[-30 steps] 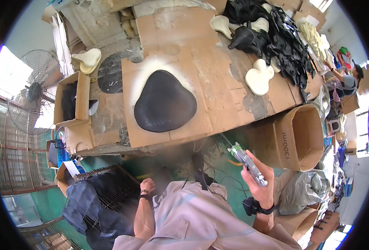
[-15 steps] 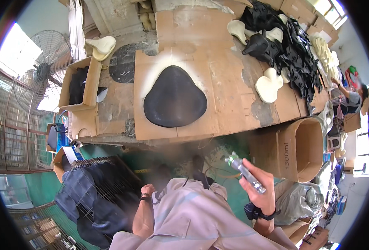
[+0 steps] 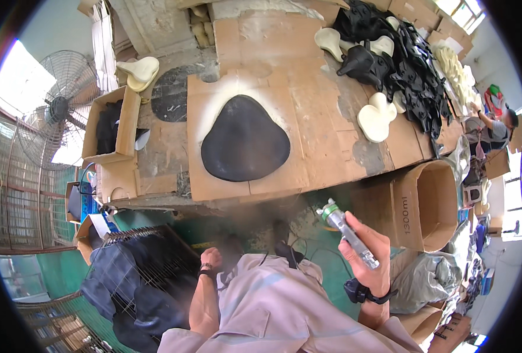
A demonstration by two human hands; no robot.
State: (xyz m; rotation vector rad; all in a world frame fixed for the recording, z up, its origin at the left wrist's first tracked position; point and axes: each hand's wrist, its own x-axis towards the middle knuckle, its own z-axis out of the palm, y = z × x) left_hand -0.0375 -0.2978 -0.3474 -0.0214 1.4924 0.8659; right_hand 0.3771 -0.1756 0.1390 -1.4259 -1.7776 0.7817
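My right hand (image 3: 368,253) grips a silver spray gun (image 3: 349,235) with a green ring near its tip, in front of the table's near edge. A faint haze hangs to the left of its tip. On the cardboard sheet (image 3: 284,182) lies a black, rounded-triangular saddle cover piece (image 3: 244,141), flat, with its narrow end away from me. Pale spray residue edges the cardboard around it. My left hand (image 3: 211,257) is closed in a loose fist by my left side, below the table edge, and touches nothing I can see.
Cream foam saddle pads (image 3: 376,117) and a heap of black covers (image 3: 417,82) fill the table's right. An open box (image 3: 110,126) of dark pieces stands left. Dark sheets (image 3: 119,276) drape a wire rack; a large carton (image 3: 423,206) sits right. A fan (image 3: 58,109) and another person (image 3: 497,129) are farther off.
My right hand and the spray gun have risen slightly toward the table. My left fist has also come up a little. The black cover piece stays on the cardboard.
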